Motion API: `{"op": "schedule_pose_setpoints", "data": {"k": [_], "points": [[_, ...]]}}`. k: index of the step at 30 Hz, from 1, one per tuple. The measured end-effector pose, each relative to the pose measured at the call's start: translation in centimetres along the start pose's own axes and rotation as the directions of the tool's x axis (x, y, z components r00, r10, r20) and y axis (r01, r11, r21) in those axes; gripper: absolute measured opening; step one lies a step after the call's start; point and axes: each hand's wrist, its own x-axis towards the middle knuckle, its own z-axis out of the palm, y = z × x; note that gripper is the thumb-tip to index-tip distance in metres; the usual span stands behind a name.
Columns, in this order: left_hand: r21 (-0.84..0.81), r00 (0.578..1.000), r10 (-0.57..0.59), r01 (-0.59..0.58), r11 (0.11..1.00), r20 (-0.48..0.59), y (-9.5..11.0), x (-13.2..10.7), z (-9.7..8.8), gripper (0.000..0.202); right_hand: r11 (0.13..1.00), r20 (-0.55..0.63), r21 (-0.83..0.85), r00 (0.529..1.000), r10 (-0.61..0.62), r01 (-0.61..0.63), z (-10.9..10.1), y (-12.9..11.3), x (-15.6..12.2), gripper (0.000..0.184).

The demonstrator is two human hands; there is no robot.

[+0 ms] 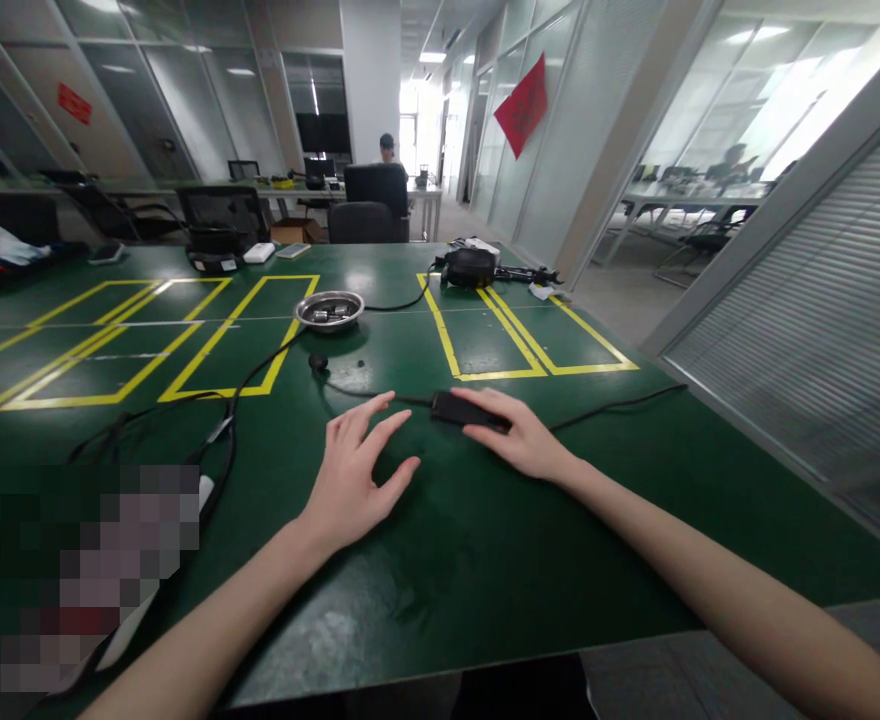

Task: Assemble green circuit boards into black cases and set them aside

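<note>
A small black adapter block (461, 409) is lying flat on the green table (485, 540), near the front edge and a little right of centre, with a thin black cable (612, 405) running off it to the right and another leading left toward a round black plug (318, 362). The right hand (515, 435) is resting on the block's right end, its fingers extended and lying over the top rather than clamped around it. The left hand (354, 475) is hovering just left of the block, fingers spread open and holding nothing. Farther back, a metal dish (329, 309) is sitting among yellow floor-tape lines (447, 345). A black device (470, 267) is lying at the far right. A seated person (387, 150) is working at a distant desk.
</note>
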Motion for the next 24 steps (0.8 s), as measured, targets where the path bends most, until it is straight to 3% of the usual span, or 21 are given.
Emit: {"op": "schedule_pose_setpoints", "data": {"k": [2, 5, 7, 8, 14, 17, 19, 24], "points": [[-0.011, 1.000, 0.020, -0.020, 1.000, 0.003, -0.2, 0.0, -0.1, 0.034, 0.991, -0.260, 0.055, 0.957, 0.130, -0.120, -1.6, 2.1, 0.6, 0.051], [-0.066, 0.994, 0.042, -0.035, 0.997, 0.098, -0.3, 0.0, -0.1, 0.028, 0.960, -0.603, 0.100, 0.752, 0.267, -0.261, -4.7, 5.4, 1.2, 0.061], [-0.101, 0.983, 0.054, -0.037, 0.994, 0.173, -0.2, 0.1, 0.0, 0.025, 0.944, -0.718, 0.086, 0.637, 0.280, -0.317, -6.5, 7.2, 1.1, 0.066], [-0.112, 0.978, 0.057, -0.034, 0.993, 0.199, -0.1, 0.1, 0.0, 0.024, 0.939, -0.749, 0.071, 0.604, 0.272, -0.335, -7.2, 8.0, 0.9, 0.067], [-0.132, 0.970, 0.045, -0.013, 0.991, 0.239, 0.0, 0.3, 0.1, 0.023, 0.800, -0.643, -0.013, 0.617, 0.452, -0.600, -8.7, 11.5, -0.2, 0.063], [-0.132, 0.972, 0.044, -0.013, 0.991, 0.230, -0.1, 0.3, 0.1, 0.023, 0.795, -0.574, -0.068, 0.675, 0.463, -0.603, -9.1, 12.5, -0.1, 0.061], [-0.134, 0.973, 0.047, -0.017, 0.991, 0.226, -0.1, 0.2, 0.1, 0.022, 0.784, -0.545, -0.091, 0.690, 0.476, -0.614, -9.6, 12.8, 0.1, 0.060], [-0.133, 0.970, 0.047, -0.015, 0.991, 0.240, -0.2, 0.2, -0.1, 0.022, 0.641, -0.616, -0.178, 0.592, 0.519, -0.747, -10.5, 13.3, 0.5, 0.060]]}}
